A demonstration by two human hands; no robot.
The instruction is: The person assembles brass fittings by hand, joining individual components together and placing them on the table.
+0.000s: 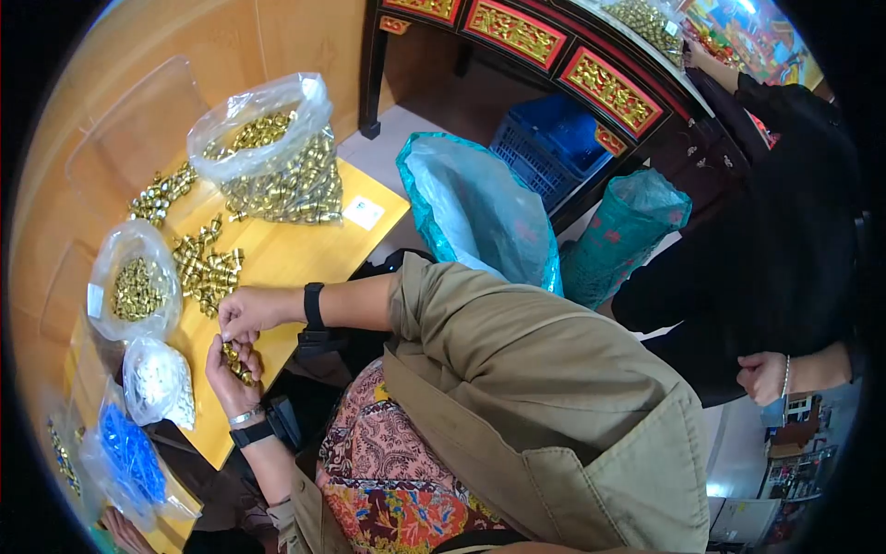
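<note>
My left hand is cupped, palm up, around several small gold-coloured metal fittings. Over it, my right hand has its fingers pinched together by the left fingertips; whatever is between them is too small to make out. Beside my right hand, a loose pile of the same fittings lies on the yellow wooden table. Past that pile stands a large clear plastic bag full of gold-coloured fittings. A smaller open bag of small brass-coloured parts is across from my hands.
A bag of white pieces and a bag of blue pieces sit along the table. Teal sacks and a blue crate are on the floor. A person in black stands nearby; another person's hand shows below.
</note>
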